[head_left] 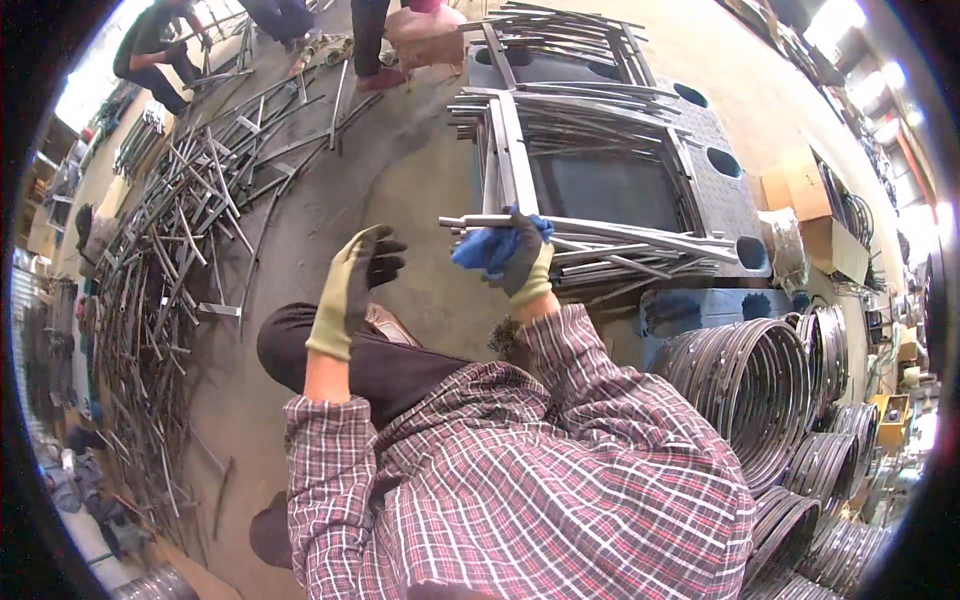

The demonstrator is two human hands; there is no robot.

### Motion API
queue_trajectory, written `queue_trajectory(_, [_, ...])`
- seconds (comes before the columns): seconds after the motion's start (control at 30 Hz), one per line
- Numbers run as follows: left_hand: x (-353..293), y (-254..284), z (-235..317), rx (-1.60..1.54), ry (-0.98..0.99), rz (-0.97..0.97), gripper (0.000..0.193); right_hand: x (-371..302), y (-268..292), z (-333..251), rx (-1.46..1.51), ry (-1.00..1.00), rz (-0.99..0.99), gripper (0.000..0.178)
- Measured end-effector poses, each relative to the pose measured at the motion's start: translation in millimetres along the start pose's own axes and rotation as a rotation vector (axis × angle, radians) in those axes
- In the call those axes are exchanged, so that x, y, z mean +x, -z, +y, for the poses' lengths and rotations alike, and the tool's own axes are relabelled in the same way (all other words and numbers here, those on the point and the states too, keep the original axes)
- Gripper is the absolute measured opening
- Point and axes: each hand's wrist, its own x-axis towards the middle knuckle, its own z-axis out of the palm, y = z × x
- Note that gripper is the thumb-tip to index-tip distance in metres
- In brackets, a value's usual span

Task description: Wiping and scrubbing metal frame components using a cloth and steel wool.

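Observation:
My right hand (pixel 525 258), in a dark-palmed, yellow-green glove, is closed round a blue cloth (pixel 484 250) and a metal tube (pixel 478 220) at the near end of a stack of frames. The cloth bunches beneath the tube and hangs out to the left. My left hand (pixel 372 265), gloved alike, is raised above my thigh with its fingers apart and curved, holding nothing. Just ahead lie metal frames (pixel 512 150) with bundles of grey tubes (pixel 640 250) across them, on a dark pallet (pixel 715 130) with round holes.
A large heap of loose metal tubes (pixel 190 220) spreads over the floor at left. Coiled metal rings (pixel 745 385) stand at right, near a blue pallet (pixel 665 310). Cardboard boxes (pixel 830 225) sit beyond. Another person (pixel 155 50) bends at the far left; others stand at the back.

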Motion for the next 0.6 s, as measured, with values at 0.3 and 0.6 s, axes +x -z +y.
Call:
queue_trajectory(0.3, [-50, 25, -5, -0.009, -0.036, 0.283, 0.042, 51, 87, 49, -0.108, -0.206, 0.002, 0.052])
queue_trajectory(0.6, [-72, 19, -7, 0.052, -0.149, 0.310, 0.040, 36, 67, 23, 0.069, -0.243, 0.051, 0.050])
